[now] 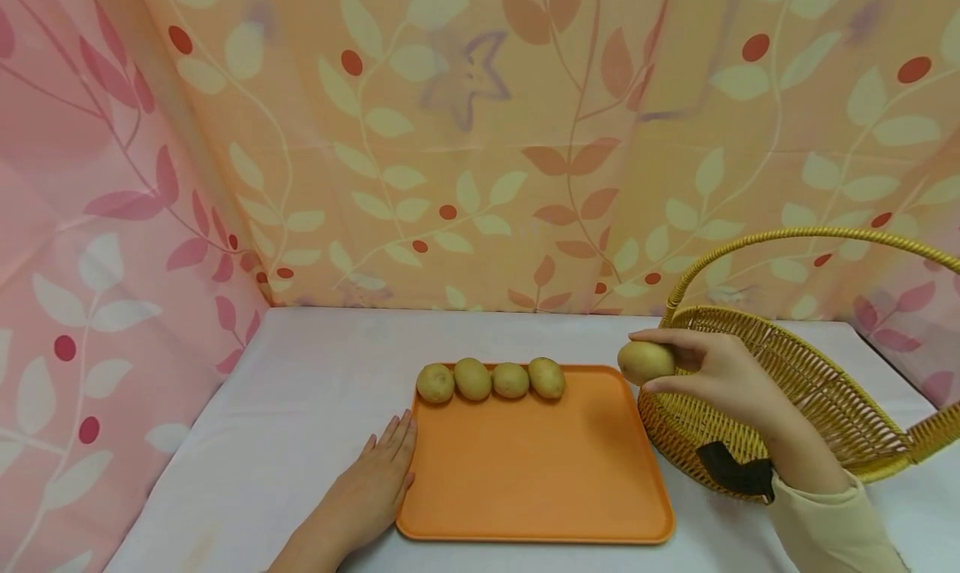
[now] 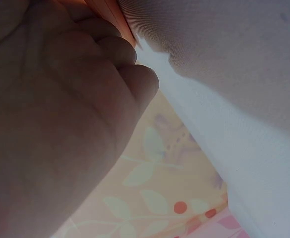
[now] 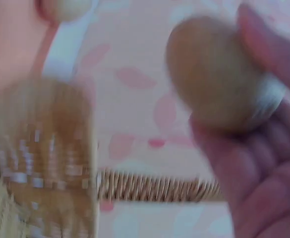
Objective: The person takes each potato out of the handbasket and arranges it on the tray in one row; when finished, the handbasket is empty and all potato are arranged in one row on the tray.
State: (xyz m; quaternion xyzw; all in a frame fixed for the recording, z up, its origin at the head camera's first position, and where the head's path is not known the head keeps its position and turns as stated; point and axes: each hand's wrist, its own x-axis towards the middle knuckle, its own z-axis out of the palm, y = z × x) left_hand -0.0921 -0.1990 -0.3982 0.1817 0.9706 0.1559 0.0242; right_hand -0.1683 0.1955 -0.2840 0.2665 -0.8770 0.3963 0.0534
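In the head view, my right hand [image 1: 716, 377] pinches a potato [image 1: 645, 363] between thumb and fingers, above the right back corner of an orange tray [image 1: 525, 473] and beside the basket's rim. The right wrist view shows the same potato [image 3: 216, 74] in the grip of my right hand [image 3: 263, 173], slightly blurred. Several potatoes [image 1: 472, 379] stand in a row along the tray's back edge, from its left corner past the middle. My left hand [image 1: 378, 481] lies with straight fingers against the tray's left edge. In the left wrist view the left hand [image 2: 60, 114] is dark, its fingertips at the orange rim.
A yellow wicker basket [image 1: 810, 373] with a tall arched handle [image 1: 817, 233] stands right of the tray, tilted toward it. A black strip [image 1: 735, 471] hangs on its near side. White cloth [image 1: 300, 389] covers the table; a floral curtain [image 1: 465, 181] rises behind.
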